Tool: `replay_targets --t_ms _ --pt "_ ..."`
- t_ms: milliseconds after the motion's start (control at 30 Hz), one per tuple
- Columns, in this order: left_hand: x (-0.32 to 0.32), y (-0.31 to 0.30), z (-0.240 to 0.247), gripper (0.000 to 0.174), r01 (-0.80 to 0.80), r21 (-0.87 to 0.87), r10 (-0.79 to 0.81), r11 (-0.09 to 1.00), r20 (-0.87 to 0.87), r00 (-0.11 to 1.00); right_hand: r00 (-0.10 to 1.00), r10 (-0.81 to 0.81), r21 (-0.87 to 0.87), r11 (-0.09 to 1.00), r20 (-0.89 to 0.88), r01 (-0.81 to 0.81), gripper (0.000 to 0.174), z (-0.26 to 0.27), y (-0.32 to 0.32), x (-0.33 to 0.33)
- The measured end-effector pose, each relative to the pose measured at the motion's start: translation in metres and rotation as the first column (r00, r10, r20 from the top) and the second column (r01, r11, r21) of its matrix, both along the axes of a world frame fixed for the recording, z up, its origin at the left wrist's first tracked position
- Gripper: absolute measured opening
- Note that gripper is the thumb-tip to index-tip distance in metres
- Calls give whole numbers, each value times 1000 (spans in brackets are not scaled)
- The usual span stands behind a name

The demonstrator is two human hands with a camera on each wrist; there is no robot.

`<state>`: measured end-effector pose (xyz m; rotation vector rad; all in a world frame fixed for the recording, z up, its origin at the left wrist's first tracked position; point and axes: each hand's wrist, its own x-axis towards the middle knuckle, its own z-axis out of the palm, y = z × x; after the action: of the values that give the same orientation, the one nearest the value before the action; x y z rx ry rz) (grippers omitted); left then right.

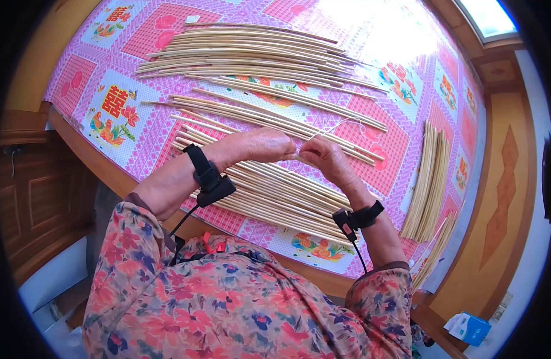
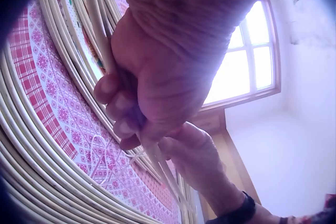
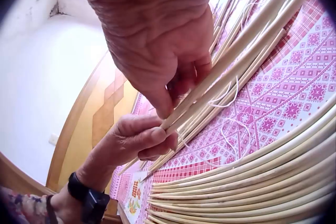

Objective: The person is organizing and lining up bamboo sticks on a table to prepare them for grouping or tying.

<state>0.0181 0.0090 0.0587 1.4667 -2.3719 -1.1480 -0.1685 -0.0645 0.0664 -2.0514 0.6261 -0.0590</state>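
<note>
My left hand grips a long pale wooden stick, its fingers curled round it in the left wrist view. Beyond that grip the wood shows as two narrow strips that spread apart. Close by, my right hand pinches the strips near the left thumb, and its other fingers bend inward. The two hands nearly meet above the table. A thin white string lies in loose loops just past the hands. Part of the stick is hidden inside the left fist.
Rows of pale sticks lie across the far side of the patterned tablecloth. More sticks lie under the forearms. A bundle stands apart at the right. A blue and white packet is at lower right.
</note>
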Motion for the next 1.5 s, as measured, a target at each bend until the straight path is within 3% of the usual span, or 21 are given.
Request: replay_targets --t_ms 67,100,200,233,267,333,400,500,533,633,767,867,1067,1133,1333,1467,1500 --pt "-1 1 -4 24 -29 -7 29 1000 -10 1000 989 -76 -215 971 124 102 9 -9 0 0" --pt "-2 0 -8 24 -24 59 23 998 28 999 973 -161 -231 953 163 196 7 -13 -4 -1" --pt "-2 3 -19 24 -45 41 45 998 -1 999 895 -398 -85 903 201 421 6 -17 -19 -2" --pt "-1 2 -22 24 -26 39 26 999 17 1000 852 -495 105 869 174 483 7 -13 -20 -2" --pt "-2 2 -25 24 -23 42 22 999 17 1000 850 -498 108 867 172 486 7 -12 -22 -1" --pt "-2 2 -31 28 -81 87 80 993 17 997 714 -638 329 766 288 552 10 -13 -31 -1" --pt "-2 2 -36 28 -78 92 77 993 12 997 681 -662 358 747 314 561 13 -17 -40 -2" --pt "-4 -1 -42 28 -82 88 83 993 -5 997 498 -784 561 616 370 552 14 -10 -48 1" --pt "-4 -1 -43 28 -89 83 91 993 -16 996 497 -785 563 615 370 553 14 -8 -52 2" --pt "-6 -3 -50 28 -63 75 63 995 0 998 299 -858 709 513 417 484 11 -2 -66 1" --pt "-7 -4 -57 28 -60 79 62 995 -14 998 186 -888 755 456 421 470 9 -1 -83 -3" --pt "-10 -7 -59 27 -55 103 56 993 -13 998 186 -864 747 499 468 439 8 -3 -89 -2" --pt "-10 0 -62 22 11 -22 -10 1000 44 999 215 -873 755 487 438 439 9 -9 -94 2" --pt "-12 4 -64 20 -10 -174 15 985 28 999 193 -872 755 486 449 439 9 -11 -94 2" --pt "-20 8 -64 15 -29 -312 84 950 164 983 209 -881 743 471 425 475 9 -12 -97 3" --pt "-24 10 -58 13 -106 -272 144 957 125 982 204 -874 756 484 441 441 9 -19 -100 -2" --pt "-26 11 -61 13 -121 -368 173 922 111 979 208 -875 753 482 437 449 9 -18 -100 -1"
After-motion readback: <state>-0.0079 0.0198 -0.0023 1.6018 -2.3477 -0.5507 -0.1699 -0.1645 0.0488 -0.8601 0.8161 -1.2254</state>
